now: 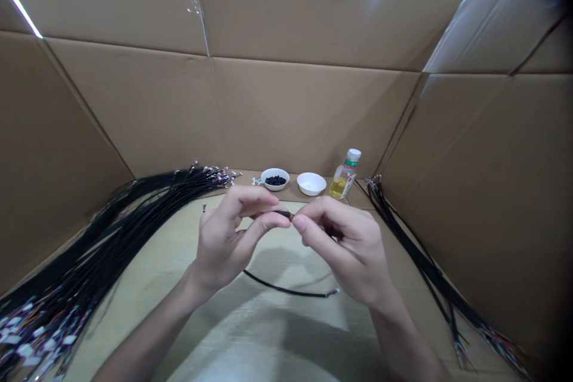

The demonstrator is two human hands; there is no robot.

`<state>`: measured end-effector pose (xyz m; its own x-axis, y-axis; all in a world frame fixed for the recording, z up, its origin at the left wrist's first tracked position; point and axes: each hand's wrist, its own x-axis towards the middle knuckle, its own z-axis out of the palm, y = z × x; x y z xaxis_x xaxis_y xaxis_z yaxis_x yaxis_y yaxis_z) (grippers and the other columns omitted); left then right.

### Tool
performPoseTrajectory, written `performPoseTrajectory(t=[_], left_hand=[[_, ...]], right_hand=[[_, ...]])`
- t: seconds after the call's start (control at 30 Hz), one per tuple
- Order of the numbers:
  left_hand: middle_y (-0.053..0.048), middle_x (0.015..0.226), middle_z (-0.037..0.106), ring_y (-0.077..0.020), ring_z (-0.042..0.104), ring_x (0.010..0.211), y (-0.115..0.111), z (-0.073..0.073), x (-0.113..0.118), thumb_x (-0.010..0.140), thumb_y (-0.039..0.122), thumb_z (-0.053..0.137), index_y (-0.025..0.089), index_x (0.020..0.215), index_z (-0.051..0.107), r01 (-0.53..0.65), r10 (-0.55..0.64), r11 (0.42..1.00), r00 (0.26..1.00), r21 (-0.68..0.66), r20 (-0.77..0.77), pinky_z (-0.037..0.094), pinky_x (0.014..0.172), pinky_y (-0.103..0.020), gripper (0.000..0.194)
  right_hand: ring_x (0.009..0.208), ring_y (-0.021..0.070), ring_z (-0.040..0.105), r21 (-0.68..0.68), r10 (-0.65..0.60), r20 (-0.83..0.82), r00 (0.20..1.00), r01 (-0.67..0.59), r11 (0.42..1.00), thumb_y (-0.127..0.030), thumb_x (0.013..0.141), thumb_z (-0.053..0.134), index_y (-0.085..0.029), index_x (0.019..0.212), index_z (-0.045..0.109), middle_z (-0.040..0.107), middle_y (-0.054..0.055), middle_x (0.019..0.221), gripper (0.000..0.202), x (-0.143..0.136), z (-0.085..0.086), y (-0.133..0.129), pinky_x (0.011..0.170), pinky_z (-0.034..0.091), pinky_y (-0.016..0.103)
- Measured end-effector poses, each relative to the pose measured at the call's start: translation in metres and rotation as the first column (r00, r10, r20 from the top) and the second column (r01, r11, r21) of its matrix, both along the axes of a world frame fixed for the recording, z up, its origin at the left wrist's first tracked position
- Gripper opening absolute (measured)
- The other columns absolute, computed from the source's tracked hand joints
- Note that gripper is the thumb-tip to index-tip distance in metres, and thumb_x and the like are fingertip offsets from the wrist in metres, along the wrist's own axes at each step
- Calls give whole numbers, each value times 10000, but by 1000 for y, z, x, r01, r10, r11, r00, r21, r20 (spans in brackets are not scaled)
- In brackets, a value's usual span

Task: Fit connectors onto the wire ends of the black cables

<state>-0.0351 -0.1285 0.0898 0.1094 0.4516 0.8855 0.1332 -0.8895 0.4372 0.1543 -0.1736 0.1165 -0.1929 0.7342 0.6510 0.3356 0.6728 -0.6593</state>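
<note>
In the head view my left hand (230, 233) pinches a thin black cable (283, 213) near its tip between thumb and forefinger. My right hand (344, 239) closes thumb and forefinger on the small end of that cable, where a bit of its wires shows; the fingers hide most of it. Below the hands, a length of black cable (286, 291) curves over the table and ends in a small light connector (333, 292). Whether it belongs to the held cable cannot be seen. Another small cable end (205, 208) peeks out beside my left hand.
A thick bundle of black cables (147, 221) with white connectors lies on the left, a smaller cable bundle (416, 253) on the right. Behind my hands stand a bowl with small black pieces (275, 187), a white bowl (311, 184) and a bottle of yellow liquid (344, 179). Cardboard walls (313, 113) surround the table.
</note>
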Motion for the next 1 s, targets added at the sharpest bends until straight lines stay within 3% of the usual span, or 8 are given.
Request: performPoseTrajectory(t=[0.17, 0.27, 0.37, 0.6, 0.7, 0.8, 1.0], left_hand=[[1, 989, 815, -116, 812, 814, -1, -2, 5, 977, 178, 775, 219, 1228, 688, -12, 12, 996, 1000, 92, 8, 676, 800, -165, 269], [2, 921, 824, -131, 797, 781, 0, 0, 5, 1008, 146, 722, 226, 1144, 730, -10, 21, 975, 999, 222, -50, 669, 742, -211, 158], [-5, 889, 814, -135, 780, 766, 2, 2, 3, 1027, 126, 680, 209, 1041, 726, 4, 18, 963, 997, 270, -81, 645, 717, -237, 97], [1, 838, 772, -105, 722, 715, 4, 4, 1, 1055, 225, 668, 185, 987, 684, 13, 20, 969, 991, 247, -132, 574, 673, -214, 80], [3, 877, 796, -107, 752, 750, 4, 0, 2, 1014, 230, 732, 190, 1019, 701, -8, 27, 972, 997, 236, -78, 597, 708, -201, 51], [4, 894, 802, -113, 770, 743, 4, -4, 3, 955, 250, 807, 193, 1068, 708, -29, 28, 977, 1000, 211, 7, 616, 711, -195, 161], [-1, 844, 790, -107, 741, 703, 4, -2, 6, 976, 272, 783, 187, 973, 709, 61, -64, 987, 998, 152, 16, 587, 647, -203, 113]], right_hand=[[533, 83, 393, 2, -9, 13, 1000, 9, 1000, -256, 1049, 653, -195, 828, 664, 534, -48, 645, 229, 1, -1, -1, 519, 325, 251], [535, 88, 398, 24, 1, 26, 1000, -1, 1000, -256, 1043, 657, -198, 841, 685, 535, -46, 639, 212, 2, -2, -2, 520, 325, 256], [543, 88, 410, 28, 24, 22, 999, -25, 999, -265, 1042, 662, -196, 841, 686, 551, -42, 646, 214, 2, -3, -2, 517, 324, 254], [553, 77, 450, 60, 52, -70, 996, -48, 997, -189, 1006, 700, -190, 861, 720, 630, -38, 687, 147, -3, -1, -4, 505, 338, 238], [568, 76, 480, 117, 15, -95, 995, -4, 993, -146, 974, 735, -189, 908, 750, 689, -29, 740, 80, -5, 0, -4, 507, 355, 236], [568, 77, 498, 140, -2, -100, 995, 16, 990, -121, 955, 748, -186, 904, 752, 709, -22, 760, 83, -6, 0, -4, 499, 362, 235], [560, 86, 507, 224, -34, -67, 997, 49, 973, -90, 928, 746, -169, 866, 734, 690, -11, 717, 101, -6, 0, -3, 503, 376, 243]])
